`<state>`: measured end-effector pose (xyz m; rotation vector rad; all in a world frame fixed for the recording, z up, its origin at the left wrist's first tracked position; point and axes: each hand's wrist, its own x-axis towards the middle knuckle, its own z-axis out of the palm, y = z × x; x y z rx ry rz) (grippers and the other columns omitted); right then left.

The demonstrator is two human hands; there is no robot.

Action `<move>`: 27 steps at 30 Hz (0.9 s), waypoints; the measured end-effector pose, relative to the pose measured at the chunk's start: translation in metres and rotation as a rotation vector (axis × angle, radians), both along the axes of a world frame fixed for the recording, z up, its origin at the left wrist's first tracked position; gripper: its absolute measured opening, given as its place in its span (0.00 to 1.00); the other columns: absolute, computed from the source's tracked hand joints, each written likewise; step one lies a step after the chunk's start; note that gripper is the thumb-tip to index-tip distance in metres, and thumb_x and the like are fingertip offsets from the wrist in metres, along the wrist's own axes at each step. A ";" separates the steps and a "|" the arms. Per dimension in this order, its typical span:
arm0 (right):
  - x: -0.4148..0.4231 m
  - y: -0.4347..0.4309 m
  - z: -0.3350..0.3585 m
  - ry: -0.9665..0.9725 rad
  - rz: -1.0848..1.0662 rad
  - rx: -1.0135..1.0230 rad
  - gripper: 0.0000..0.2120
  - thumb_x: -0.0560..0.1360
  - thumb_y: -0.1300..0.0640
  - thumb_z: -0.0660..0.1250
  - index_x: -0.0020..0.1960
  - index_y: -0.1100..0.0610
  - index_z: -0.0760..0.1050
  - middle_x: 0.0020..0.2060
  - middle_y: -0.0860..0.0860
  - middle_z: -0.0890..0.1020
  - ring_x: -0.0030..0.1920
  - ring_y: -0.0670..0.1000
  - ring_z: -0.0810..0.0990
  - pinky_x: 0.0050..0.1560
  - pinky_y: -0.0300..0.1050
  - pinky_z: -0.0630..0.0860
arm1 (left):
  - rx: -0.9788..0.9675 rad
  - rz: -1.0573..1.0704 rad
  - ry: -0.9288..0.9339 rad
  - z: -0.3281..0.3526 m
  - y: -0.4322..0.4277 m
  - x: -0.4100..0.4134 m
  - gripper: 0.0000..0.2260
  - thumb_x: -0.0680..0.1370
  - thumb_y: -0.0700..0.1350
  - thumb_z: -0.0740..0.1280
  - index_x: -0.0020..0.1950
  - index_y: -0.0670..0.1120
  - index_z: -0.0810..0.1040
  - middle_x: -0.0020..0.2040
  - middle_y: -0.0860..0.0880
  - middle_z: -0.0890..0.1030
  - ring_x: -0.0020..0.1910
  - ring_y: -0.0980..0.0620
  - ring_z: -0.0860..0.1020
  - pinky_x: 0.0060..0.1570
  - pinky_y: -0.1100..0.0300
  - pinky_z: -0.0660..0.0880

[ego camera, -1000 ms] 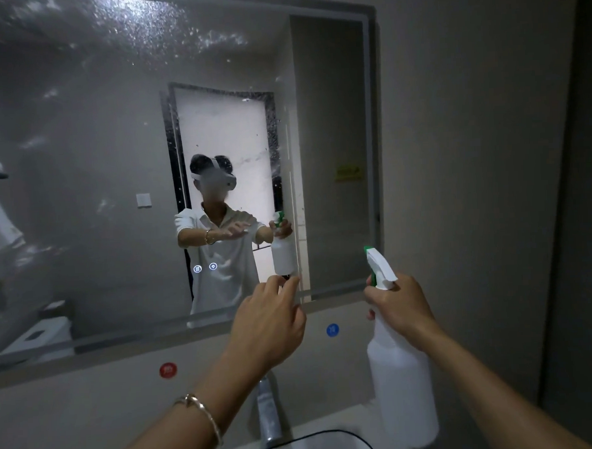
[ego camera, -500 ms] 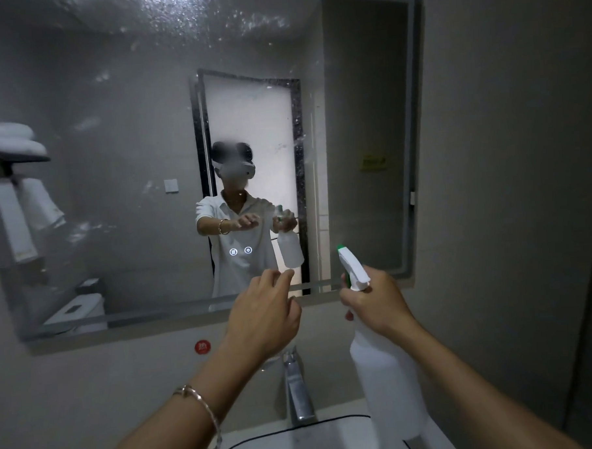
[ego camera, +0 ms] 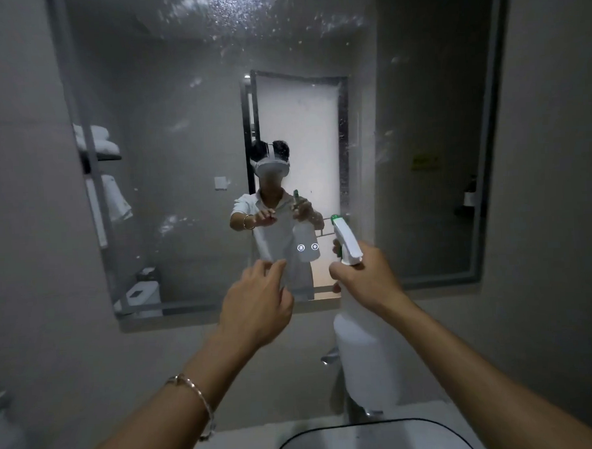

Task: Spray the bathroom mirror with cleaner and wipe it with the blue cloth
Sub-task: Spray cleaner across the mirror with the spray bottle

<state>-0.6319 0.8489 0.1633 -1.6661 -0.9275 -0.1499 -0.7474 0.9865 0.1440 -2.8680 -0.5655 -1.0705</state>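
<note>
Now right hand grips spray bottle; left hand fingers relaxed; yellow sticker illegible.

Before mirror, spray bottle right of left hand, above sink

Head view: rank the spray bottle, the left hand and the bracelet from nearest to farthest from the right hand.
1. The spray bottle, gripped in the right hand itself.
2. The left hand, just to the left, apart.
3. The bracelet, lower left, on the left wrist.
</note>
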 end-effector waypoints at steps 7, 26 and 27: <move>-0.035 0.044 0.007 0.104 0.026 0.054 0.02 0.68 0.63 0.67 0.40 0.58 0.75 0.29 0.51 0.77 0.30 0.56 0.81 0.34 0.49 0.78 | 0.010 0.023 -0.038 0.011 0.033 -0.038 0.21 0.79 0.50 0.55 0.72 0.49 0.61 0.67 0.47 0.69 0.61 0.49 0.70 0.55 0.55 0.72; -0.145 0.128 0.071 0.263 0.210 0.129 0.05 0.68 0.67 0.66 0.35 0.59 0.75 0.27 0.53 0.77 0.25 0.53 0.78 0.26 0.40 0.73 | 0.060 0.172 -0.090 0.046 0.102 -0.146 0.21 0.79 0.49 0.57 0.71 0.48 0.62 0.66 0.46 0.68 0.61 0.46 0.70 0.53 0.51 0.71; -0.151 0.132 0.072 0.260 0.210 0.141 0.07 0.68 0.67 0.66 0.34 0.58 0.75 0.24 0.51 0.77 0.25 0.53 0.78 0.26 0.38 0.71 | 0.060 0.178 -0.092 0.048 0.105 -0.151 0.21 0.79 0.49 0.57 0.71 0.48 0.62 0.66 0.46 0.68 0.61 0.46 0.70 0.52 0.51 0.71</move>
